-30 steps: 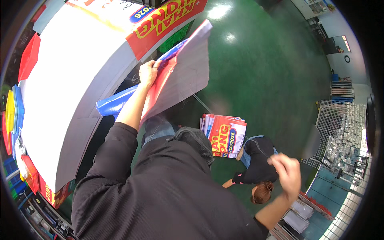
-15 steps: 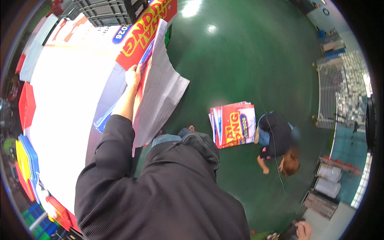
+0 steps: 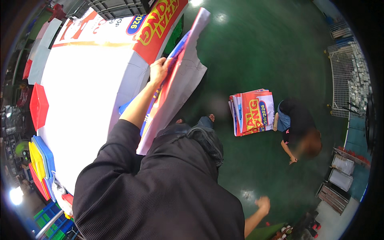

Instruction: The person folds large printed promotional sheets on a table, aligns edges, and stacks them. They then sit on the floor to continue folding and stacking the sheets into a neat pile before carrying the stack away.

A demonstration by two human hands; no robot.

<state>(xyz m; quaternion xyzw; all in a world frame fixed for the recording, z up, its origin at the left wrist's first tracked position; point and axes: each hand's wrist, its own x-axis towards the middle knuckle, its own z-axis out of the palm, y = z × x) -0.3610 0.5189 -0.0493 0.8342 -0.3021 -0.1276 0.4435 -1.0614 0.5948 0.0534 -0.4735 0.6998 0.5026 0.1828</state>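
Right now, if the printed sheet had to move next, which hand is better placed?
Probably the left hand: it grips the printed sheet beside the large white surface. The right hand is well away from the sheet, out over the green floor.

The left hand (image 3: 159,72) hides a bit of the sheet (image 3: 189,74). The picture's top edge cuts off the black crate (image 3: 120,8). The other person's head (image 3: 311,144) is blurry.
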